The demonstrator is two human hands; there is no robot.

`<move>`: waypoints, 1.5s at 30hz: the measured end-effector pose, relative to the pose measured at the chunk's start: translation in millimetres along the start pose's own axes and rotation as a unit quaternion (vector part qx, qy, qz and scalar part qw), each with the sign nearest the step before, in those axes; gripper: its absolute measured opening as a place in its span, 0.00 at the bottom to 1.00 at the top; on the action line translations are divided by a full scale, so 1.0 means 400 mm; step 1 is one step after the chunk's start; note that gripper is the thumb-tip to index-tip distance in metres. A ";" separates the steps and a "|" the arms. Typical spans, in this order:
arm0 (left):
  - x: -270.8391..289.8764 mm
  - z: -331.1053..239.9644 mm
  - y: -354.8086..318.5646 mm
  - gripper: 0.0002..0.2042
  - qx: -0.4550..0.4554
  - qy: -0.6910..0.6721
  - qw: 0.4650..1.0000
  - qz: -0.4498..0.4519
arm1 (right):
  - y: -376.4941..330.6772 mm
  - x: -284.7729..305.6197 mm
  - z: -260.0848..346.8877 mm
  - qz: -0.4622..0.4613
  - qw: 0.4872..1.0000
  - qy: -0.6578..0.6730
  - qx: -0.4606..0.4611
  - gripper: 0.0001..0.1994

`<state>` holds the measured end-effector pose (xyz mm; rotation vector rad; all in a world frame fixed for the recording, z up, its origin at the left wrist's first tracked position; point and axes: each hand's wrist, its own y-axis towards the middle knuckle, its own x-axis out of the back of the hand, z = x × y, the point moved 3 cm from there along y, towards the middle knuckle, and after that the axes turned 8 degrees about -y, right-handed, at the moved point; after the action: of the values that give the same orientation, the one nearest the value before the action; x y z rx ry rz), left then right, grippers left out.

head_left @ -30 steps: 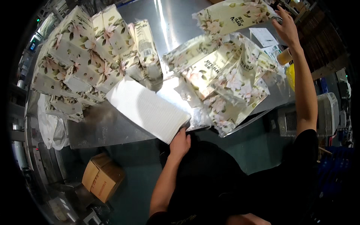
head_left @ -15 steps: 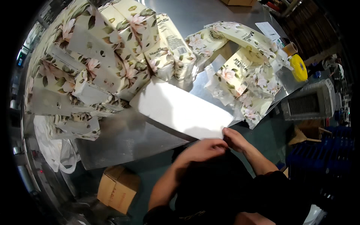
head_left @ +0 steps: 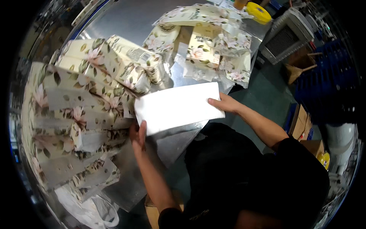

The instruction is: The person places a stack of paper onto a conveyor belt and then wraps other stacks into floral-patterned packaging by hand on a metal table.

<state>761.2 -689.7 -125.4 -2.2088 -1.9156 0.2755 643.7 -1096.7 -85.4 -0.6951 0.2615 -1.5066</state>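
From my feed, my left hand (head_left: 138,134) comes up from six o'clock on a nearly straight forearm, fingers flat and together against the near left corner of the white stack of tissues (head_left: 178,107). My right hand (head_left: 225,104) reaches in from four o'clock with the elbow bent, thumb on top and fingers curled under the stack's right end, gripping it. The stack lies tilted over the near edge of the steel worktop (head_left: 126,23). At nine o'clock, touching the stack's left end, sit piled floral packs (head_left: 80,110). Farther off, at twelve o'clock, empty floral wrappers (head_left: 213,45) lie heaped, with a yellow tape roll (head_left: 259,7) beyond them.
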 end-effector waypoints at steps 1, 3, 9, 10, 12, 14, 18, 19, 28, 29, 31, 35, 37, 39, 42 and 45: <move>-0.018 -0.035 -0.041 0.31 0.020 -0.044 0.998 0.051 | 0.002 0.017 0.003 0.008 1.000 -0.014 0.016 0.37; -0.010 -0.065 -0.100 0.32 0.118 -0.009 0.987 0.106 | 0.009 0.043 0.009 0.033 0.997 -0.053 0.041 0.38; 0.050 0.007 -0.249 0.39 0.162 0.054 0.983 0.068 | 0.070 0.042 -0.007 0.097 0.983 -0.147 0.050 0.41; 0.043 -0.005 -0.264 0.35 0.181 0.051 0.981 0.038 | 0.080 0.044 -0.010 0.112 0.981 -0.155 0.041 0.41; 0.054 -0.006 -0.254 0.33 0.198 0.126 0.972 0.021 | 0.090 0.050 0.003 0.139 0.974 -0.174 0.027 0.41; 0.056 -0.004 -0.247 0.32 0.212 0.172 0.962 0.009 | 0.089 0.048 0.037 0.155 0.970 -0.181 0.048 0.42; 0.024 0.025 -0.235 0.31 0.185 0.194 0.963 -0.019 | 0.098 0.023 0.067 0.179 0.959 -0.203 0.080 0.45; -0.003 0.016 -0.242 0.30 0.169 0.196 0.965 -0.030 | 0.096 0.021 0.073 0.172 0.956 -0.215 0.099 0.46; -0.060 -0.064 -0.403 0.32 0.008 -0.037 0.980 -0.195 | -0.014 0.044 0.133 0.057 0.971 -0.122 0.199 0.53; -0.045 -0.019 -0.411 0.32 0.011 -0.027 0.983 -0.182 | -0.010 0.044 0.110 0.051 0.969 -0.096 0.223 0.53; -0.018 0.068 -0.418 0.34 0.020 -0.009 0.987 -0.159 | 0.010 0.031 0.055 0.100 0.961 -0.105 0.234 0.57; -0.024 0.105 -0.446 0.34 0.098 0.071 0.988 -0.101 | 0.011 0.027 0.010 0.179 0.957 -0.095 0.209 0.59; 0.041 0.143 -0.467 0.29 0.114 0.097 0.984 -0.096 | 0.005 0.058 0.045 0.230 0.952 -0.039 0.197 0.57; 0.096 0.132 -0.480 0.38 0.058 -0.053 0.995 -0.067 | 0.017 0.088 0.037 0.248 0.961 0.039 0.112 0.49; 0.077 0.010 -0.433 0.34 0.202 -0.177 0.959 -0.086 | 0.011 0.068 0.108 0.245 0.968 -0.009 0.051 0.50; 0.013 -0.034 -0.413 0.30 0.179 -0.077 0.980 -0.044 | 0.000 0.023 0.131 0.241 0.959 -0.082 0.125 0.52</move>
<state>608.2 -662.5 -67.1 -1.9095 -1.8559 0.7330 674.2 -1092.1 -42.0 -0.5025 0.0993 -0.9889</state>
